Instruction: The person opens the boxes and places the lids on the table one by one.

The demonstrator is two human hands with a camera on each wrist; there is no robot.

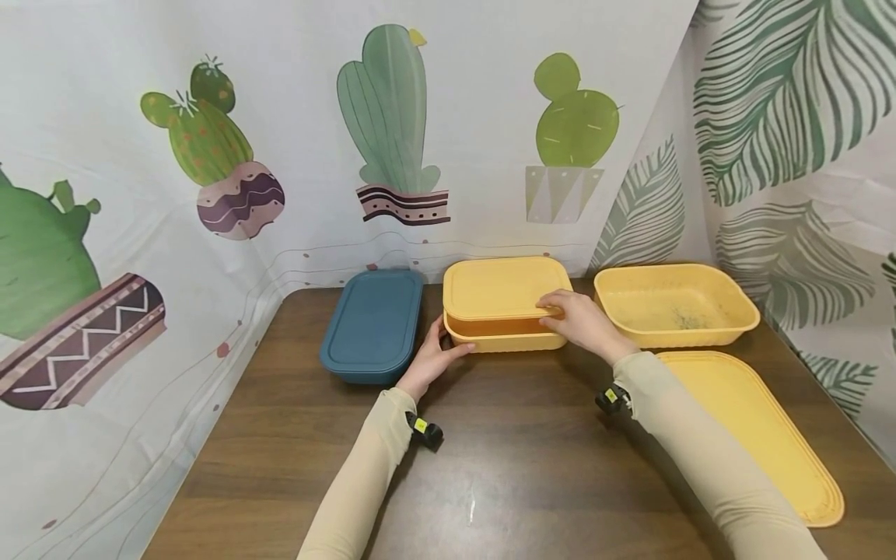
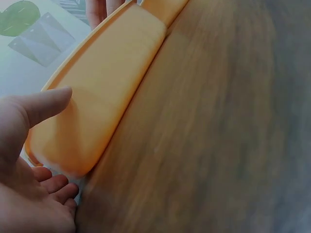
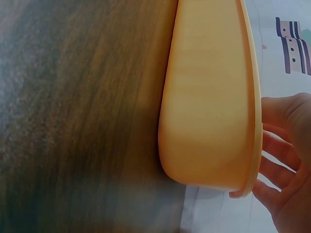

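A yellow food container stands at the back middle of the table, its yellow lid lying over it with the front edge raised, so a dark gap shows along the front. My right hand pinches that lid near its front right corner. At the container's front left corner is my left hand, thumb against the front wall and fingers round the left end. The left wrist view shows the thumb on the yellow wall. In the right wrist view, the right hand's fingers are at the rim.
A blue lidded container stands to the left of the left hand. At the back right is an uncovered yellow container with small dark marks inside. Another yellow lid lies flat before it, partly under the right forearm. A patterned cloth hangs behind the table.
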